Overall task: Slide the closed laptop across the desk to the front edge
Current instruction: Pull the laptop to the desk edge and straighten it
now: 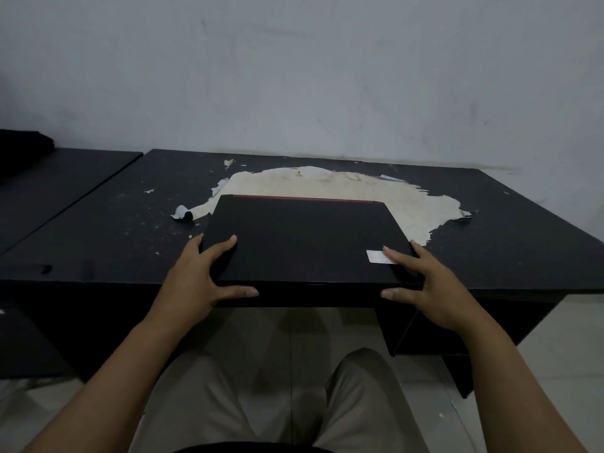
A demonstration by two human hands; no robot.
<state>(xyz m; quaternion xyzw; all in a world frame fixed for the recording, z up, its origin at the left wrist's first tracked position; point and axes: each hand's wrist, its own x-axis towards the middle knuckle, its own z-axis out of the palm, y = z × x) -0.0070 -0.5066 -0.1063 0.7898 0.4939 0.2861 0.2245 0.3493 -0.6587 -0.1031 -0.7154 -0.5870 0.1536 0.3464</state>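
A closed black laptop (304, 240) with a red strip along its far edge lies flat on the black desk (114, 223), its near edge level with the desk's front edge. A white sticker (376, 256) marks its near right corner. My left hand (202, 276) grips the near left corner, fingers on the lid and thumb along the front edge. My right hand (425, 282) grips the near right corner the same way, a fingertip touching the sticker.
Behind the laptop a large pale patch (343, 186) shows where the desk's black surface has peeled, with curled flakes at its edges. A second dark desk (49, 181) adjoins on the left. A grey wall stands behind. My legs are under the desk.
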